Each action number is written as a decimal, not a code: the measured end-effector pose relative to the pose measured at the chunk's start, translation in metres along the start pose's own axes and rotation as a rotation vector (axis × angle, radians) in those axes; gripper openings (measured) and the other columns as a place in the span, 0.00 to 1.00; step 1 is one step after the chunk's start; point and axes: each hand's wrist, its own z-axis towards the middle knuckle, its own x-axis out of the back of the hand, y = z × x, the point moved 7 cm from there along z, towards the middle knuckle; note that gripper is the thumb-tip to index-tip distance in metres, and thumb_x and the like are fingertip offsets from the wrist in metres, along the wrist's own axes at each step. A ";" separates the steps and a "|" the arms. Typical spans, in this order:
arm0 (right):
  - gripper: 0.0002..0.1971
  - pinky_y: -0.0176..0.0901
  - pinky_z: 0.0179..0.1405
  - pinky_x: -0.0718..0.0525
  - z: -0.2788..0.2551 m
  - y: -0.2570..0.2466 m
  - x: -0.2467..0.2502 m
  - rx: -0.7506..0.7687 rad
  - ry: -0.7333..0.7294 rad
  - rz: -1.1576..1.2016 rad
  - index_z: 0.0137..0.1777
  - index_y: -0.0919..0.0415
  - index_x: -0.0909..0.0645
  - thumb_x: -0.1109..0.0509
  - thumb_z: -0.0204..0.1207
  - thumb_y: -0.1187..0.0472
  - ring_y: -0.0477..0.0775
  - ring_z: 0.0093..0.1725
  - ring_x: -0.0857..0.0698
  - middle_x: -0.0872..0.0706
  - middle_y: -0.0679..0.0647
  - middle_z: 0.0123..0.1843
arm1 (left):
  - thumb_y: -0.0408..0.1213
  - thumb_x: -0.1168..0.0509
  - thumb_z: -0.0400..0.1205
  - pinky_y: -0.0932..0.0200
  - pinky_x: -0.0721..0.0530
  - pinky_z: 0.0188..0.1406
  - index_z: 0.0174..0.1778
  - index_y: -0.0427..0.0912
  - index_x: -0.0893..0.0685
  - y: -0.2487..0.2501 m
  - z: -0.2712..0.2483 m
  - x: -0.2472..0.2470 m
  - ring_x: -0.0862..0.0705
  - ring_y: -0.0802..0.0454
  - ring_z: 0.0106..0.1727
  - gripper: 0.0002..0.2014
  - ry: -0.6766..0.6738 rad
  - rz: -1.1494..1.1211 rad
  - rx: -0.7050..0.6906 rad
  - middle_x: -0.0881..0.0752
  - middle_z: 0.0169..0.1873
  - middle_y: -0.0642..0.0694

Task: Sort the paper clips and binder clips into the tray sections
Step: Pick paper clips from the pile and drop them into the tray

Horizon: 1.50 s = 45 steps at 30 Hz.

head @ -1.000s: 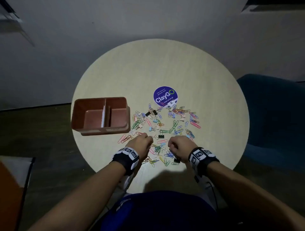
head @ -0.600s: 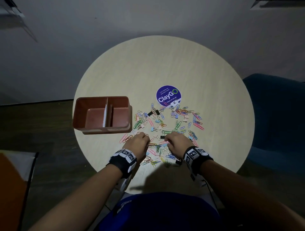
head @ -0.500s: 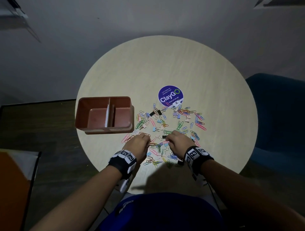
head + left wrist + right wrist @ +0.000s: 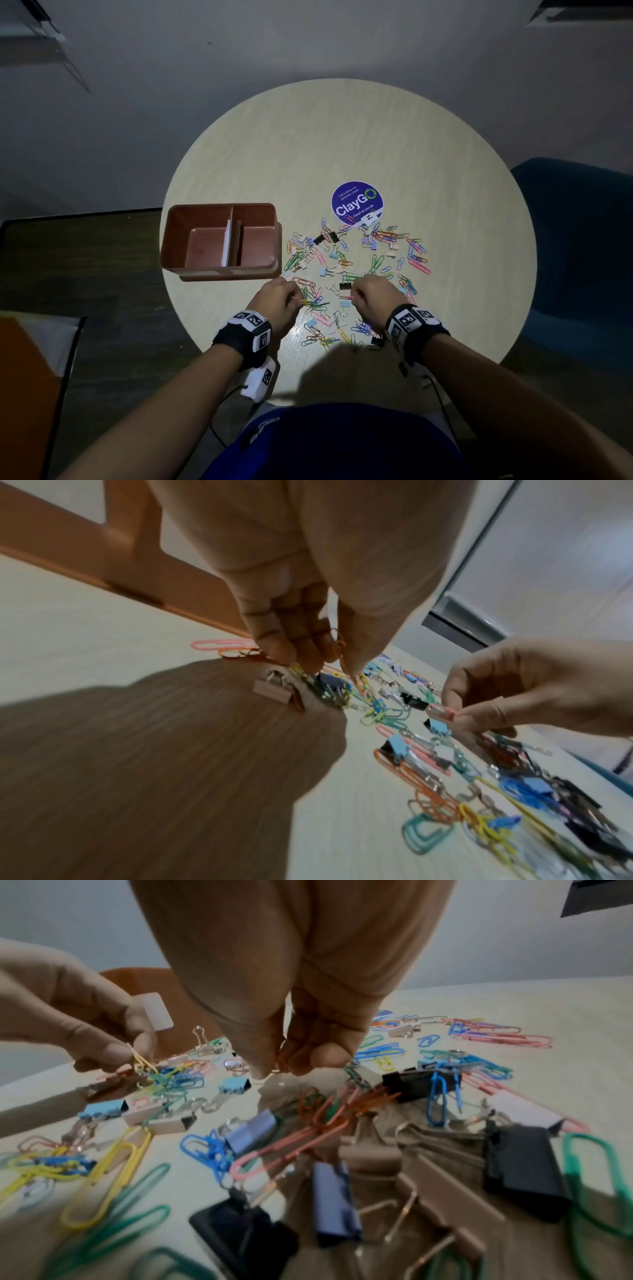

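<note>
Coloured paper clips and small binder clips [image 4: 342, 270] lie scattered on the round table, near me. To their left stands a brown two-section tray [image 4: 219, 207]; both sections look bare apart from a white card at the divider. My left hand [image 4: 297, 300] hovers over the pile's left side and pinches a few paper clips [image 4: 337, 642], a yellow one [image 4: 139, 1056] among them. Over the pile's middle, my right hand [image 4: 354, 297] pinches a pink paper clip [image 4: 441, 711] between thumb and fingertips [image 4: 274, 1064]. A black binder clip [image 4: 345, 285] lies between the hands.
A round purple ClayGO sticker [image 4: 357, 204] lies just beyond the clips. The table's front edge [image 4: 239, 363] runs close under my wrists. A blue chair [image 4: 582, 246] stands to the right, and dark floor [image 4: 85, 274] lies left of the tray.
Both hands have crept forward into the pile, the right one furthest, from the near edge to the middle. Each now holds clips raised slightly off the table.
</note>
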 end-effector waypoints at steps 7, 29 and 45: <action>0.05 0.42 0.43 0.23 -0.001 -0.027 -0.002 0.128 -0.081 0.071 0.48 0.57 0.19 0.36 0.77 0.64 0.52 0.46 0.20 0.15 0.51 0.46 | 0.36 0.34 0.82 0.63 0.27 0.49 0.51 0.49 0.14 -0.008 -0.008 0.011 0.18 0.55 0.49 0.06 0.065 -0.188 0.041 0.12 0.47 0.52; 0.09 0.51 0.48 0.16 -0.001 -0.032 -0.022 0.321 -0.213 -0.242 0.53 0.53 0.17 0.36 0.80 0.56 0.55 0.56 0.19 0.19 0.51 0.54 | 0.40 0.34 0.82 0.62 0.26 0.53 0.55 0.47 0.13 -0.022 -0.007 0.004 0.18 0.50 0.55 0.08 -0.042 0.027 0.071 0.13 0.52 0.48; 0.05 0.47 0.44 0.15 0.000 -0.016 0.011 0.140 -0.073 0.148 0.47 0.51 0.20 0.36 0.81 0.55 0.49 0.43 0.16 0.14 0.47 0.42 | 0.43 0.34 0.82 0.57 0.22 0.54 0.58 0.48 0.15 0.004 -0.014 0.019 0.19 0.50 0.54 0.11 0.026 0.055 -0.032 0.16 0.51 0.49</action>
